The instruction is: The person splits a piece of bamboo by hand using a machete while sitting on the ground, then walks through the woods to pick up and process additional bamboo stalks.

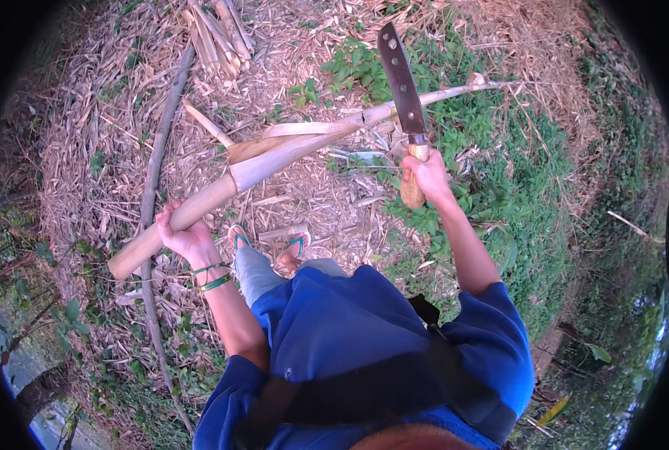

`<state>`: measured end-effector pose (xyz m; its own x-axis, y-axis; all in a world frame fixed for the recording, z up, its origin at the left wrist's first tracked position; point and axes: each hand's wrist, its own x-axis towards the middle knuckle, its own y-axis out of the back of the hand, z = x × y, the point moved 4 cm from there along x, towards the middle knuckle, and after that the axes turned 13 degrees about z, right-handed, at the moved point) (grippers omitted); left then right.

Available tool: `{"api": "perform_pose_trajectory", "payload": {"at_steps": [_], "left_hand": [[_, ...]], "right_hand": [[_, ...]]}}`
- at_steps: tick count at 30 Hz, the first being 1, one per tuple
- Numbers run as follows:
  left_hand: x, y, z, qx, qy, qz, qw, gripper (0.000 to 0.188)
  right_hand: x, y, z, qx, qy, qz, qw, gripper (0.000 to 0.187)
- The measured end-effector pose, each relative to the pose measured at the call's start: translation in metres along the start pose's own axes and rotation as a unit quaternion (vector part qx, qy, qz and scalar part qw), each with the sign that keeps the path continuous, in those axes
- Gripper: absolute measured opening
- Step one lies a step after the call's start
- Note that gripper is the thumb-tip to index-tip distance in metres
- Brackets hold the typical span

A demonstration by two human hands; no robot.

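My left hand (187,235) is wrapped round the thick near end of a long bamboo pole (274,163). The pole slants up from the lower left to the far right, and a strip is split partly away along its middle. My right hand (427,174) grips the wooden handle of a machete (402,79). Its dark, broad blade has several round holes or spots along it and points up and away. In the picture the blade crosses in front of the pole's thinner far part; I cannot tell whether they touch.
A bundle of split bamboo pieces (218,37) lies at the far left. A long grey branch (154,165) runs along the ground on the left. Dry chips and husks (297,206) litter the ground round my sandalled feet (295,247). Green plants (492,165) grow on the right.
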<state>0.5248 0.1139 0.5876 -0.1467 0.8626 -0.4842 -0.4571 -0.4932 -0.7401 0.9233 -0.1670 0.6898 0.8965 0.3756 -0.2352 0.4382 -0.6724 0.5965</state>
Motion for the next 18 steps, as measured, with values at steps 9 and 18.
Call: {"api": "perform_pose_trajectory", "payload": {"at_steps": [9, 18], "left_hand": [[-0.004, 0.02, -0.022, -0.022, 0.045, 0.016, 0.999, 0.023], [-0.009, -0.006, -0.031, 0.043, 0.072, 0.036, 0.996, 0.026]], "right_hand": [[0.038, -0.023, -0.241, -0.278, 0.245, 0.011, 0.929, 0.015], [0.103, -0.056, 0.057, -0.523, 0.004, -0.004, 0.852, 0.043]]}}
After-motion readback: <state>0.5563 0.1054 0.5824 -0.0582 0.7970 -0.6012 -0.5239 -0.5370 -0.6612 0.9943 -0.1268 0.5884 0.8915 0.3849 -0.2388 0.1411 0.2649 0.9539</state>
